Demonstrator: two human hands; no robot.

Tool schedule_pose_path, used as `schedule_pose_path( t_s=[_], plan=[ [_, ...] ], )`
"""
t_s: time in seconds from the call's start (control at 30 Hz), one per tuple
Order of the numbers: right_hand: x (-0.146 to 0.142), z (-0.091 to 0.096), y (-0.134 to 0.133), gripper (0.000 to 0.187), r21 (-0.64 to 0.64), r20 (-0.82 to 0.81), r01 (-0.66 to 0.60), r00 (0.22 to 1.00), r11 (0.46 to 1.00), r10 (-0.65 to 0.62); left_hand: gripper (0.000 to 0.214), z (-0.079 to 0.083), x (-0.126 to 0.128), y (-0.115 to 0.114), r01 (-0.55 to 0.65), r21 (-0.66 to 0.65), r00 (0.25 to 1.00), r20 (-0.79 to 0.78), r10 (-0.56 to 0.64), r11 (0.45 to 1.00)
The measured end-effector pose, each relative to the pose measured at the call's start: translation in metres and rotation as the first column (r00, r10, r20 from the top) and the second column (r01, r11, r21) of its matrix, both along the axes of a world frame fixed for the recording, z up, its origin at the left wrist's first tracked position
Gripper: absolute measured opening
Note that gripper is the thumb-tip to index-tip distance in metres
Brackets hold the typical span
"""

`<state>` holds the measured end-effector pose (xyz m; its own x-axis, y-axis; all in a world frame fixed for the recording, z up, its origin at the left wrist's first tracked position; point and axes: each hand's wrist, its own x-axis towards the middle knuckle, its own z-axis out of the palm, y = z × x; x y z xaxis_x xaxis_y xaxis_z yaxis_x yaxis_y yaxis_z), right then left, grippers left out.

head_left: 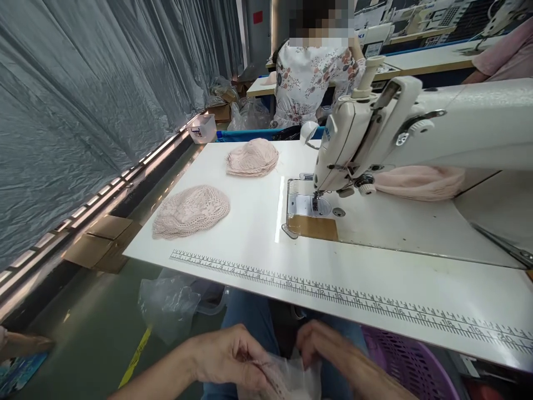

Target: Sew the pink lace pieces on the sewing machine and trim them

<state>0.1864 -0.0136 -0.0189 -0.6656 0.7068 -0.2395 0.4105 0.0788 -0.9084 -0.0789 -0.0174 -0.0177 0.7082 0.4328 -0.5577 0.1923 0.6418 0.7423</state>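
Below the table's front edge, over my lap, my left hand (227,355) and my right hand (328,350) are both closed on a clear plastic bag (297,380) with a pink lace piece (270,378) showing at its mouth. On the white table (258,244) lie two piles of pink lace pieces, one at the left (190,211) and one farther back (252,158). A white sewing machine (375,133) stands at the right, with pink fabric (420,182) under its arm.
A ruler scale (341,297) runs along the table's front. A purple basket (410,366) sits at my right, a crumpled clear bag (169,303) and cardboard (100,241) on the floor at left. Grey plastic sheeting hangs left. A person in a floral top (310,78) sits beyond.
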Motion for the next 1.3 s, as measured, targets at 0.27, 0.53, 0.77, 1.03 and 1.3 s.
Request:
schedule_pose_path(
  t_s=[0.27,0.53,0.77,1.03,1.3],
  plan=[
    [-0.021,-0.003,0.022,0.020,-0.127,-0.103,-0.201,0.977,0.971,0.188,0.057,0.005,-0.012,0.003,0.026,0.013,1.000,-0.003,-0.026,1.000],
    [-0.024,-0.007,0.017,0.024,-0.100,-0.182,-0.181,0.970,0.978,0.161,0.043,-0.002,-0.017,-0.001,-0.124,0.032,0.992,-0.029,0.125,0.992],
    [-0.030,-0.009,0.014,0.003,-0.119,-0.008,-0.144,0.990,0.982,0.144,0.058,0.001,-0.015,0.004,-0.091,0.031,0.995,-0.049,0.092,0.995],
    [-0.027,-0.015,0.029,0.012,-0.338,-0.157,-0.221,0.972,0.915,0.177,0.055,-0.009,0.001,0.006,0.021,0.163,0.970,-0.244,0.020,0.986],
    [-0.015,-0.034,0.018,0.019,-0.034,0.072,-0.112,0.991,0.993,0.114,0.052,-0.002,-0.013,0.001,-0.046,0.100,0.978,-0.199,0.065,0.994]
  ],
)
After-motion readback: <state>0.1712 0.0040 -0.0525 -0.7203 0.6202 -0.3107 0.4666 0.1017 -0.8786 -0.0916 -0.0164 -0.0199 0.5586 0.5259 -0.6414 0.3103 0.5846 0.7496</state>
